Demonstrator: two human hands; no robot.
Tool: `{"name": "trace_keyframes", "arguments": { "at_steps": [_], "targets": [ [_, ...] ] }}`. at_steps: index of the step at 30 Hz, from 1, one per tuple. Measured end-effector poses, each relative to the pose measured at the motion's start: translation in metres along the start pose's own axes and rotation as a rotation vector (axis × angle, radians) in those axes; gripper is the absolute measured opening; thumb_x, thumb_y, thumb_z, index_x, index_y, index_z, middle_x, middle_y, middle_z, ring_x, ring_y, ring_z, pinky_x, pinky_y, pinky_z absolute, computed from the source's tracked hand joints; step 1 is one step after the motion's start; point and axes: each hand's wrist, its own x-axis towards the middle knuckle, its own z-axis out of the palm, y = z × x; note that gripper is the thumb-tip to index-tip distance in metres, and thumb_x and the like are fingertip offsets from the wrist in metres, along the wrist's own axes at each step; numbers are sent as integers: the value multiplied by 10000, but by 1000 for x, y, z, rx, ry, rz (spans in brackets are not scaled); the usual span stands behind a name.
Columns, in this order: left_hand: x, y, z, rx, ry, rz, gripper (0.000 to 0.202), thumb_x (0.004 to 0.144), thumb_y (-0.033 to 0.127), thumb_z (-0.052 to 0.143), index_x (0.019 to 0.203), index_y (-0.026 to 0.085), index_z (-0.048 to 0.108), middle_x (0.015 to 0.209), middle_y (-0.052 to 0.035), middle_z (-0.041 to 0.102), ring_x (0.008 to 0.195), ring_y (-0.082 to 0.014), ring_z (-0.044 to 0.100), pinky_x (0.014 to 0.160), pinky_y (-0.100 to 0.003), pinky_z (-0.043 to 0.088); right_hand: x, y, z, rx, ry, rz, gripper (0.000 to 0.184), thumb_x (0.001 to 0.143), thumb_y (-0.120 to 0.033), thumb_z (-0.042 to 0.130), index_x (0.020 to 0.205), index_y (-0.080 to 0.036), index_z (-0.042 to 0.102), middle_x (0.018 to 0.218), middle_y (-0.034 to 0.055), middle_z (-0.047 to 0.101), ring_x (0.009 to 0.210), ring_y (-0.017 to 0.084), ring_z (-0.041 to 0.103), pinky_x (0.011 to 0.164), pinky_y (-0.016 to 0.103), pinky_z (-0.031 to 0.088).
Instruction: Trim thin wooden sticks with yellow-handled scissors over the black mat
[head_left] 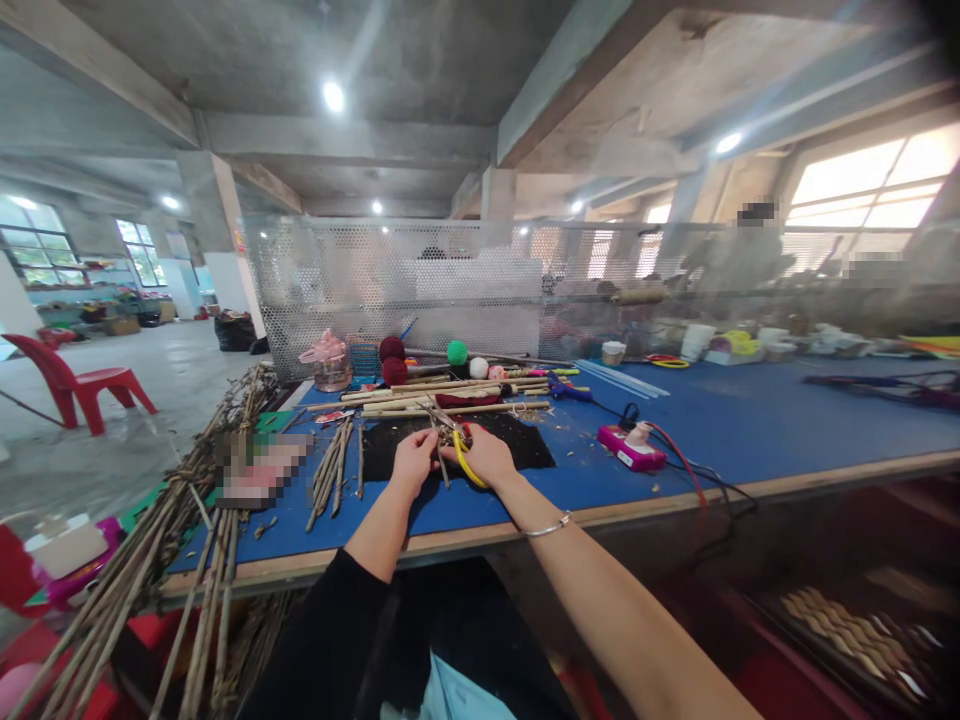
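Observation:
My left hand (414, 462) is closed on a thin twig (442, 462) held upright over the black mat (525, 440). In my right hand (487, 458) is a pair of scissors with yellow handles (466, 462), their metal blades pointing up and left near the twig's upper part. Whether the blades touch the twig I cannot tell. Small brown bits lie around and partly behind my fingers. Left of the mat, several cut sticks (330, 475) rest on the blue table. Beyond my hands lie pale wooden rods (457, 408).
A large bundle of long twigs (172, 520) leans at the table's left end. Yarn balls (393, 348) and a pink-lidded jug (330, 362) stand at the back. A glue gun (570, 390) and a magenta power strip (632, 447) with cables lie to the right. A perforated screen (397, 280) runs behind.

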Motion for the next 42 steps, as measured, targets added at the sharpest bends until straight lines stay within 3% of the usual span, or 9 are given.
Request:
{"name": "trace_keyframes", "arguments": {
  "at_steps": [13,34,42],
  "targets": [
    [3,-5,1,50,-67,64,402,648,397,613,930,112,646,700,-42,613,442,-45,432,368,-154,354,4,-2,6,50,-1,-78,553,662,-624,504,1005,-190,495,981,78,586,905,217,546,727,295,360],
    [-1,1,1,117,13,64,364,677,386,582,932,130,625,827,-70,641,533,-83,512,405,-168,370,-2,-5,-2,-37,-65,-14,550,682,-693,401,910,-229,587,868,63,641,819,207,595,671,261,397],
    [0,-1,1,101,5,54,387,645,404,607,905,118,607,798,-78,637,537,-82,516,400,-151,349,-1,-2,0,-12,-40,-31,552,662,-645,487,970,-188,524,920,76,613,863,208,577,695,268,386]
  ]
}}
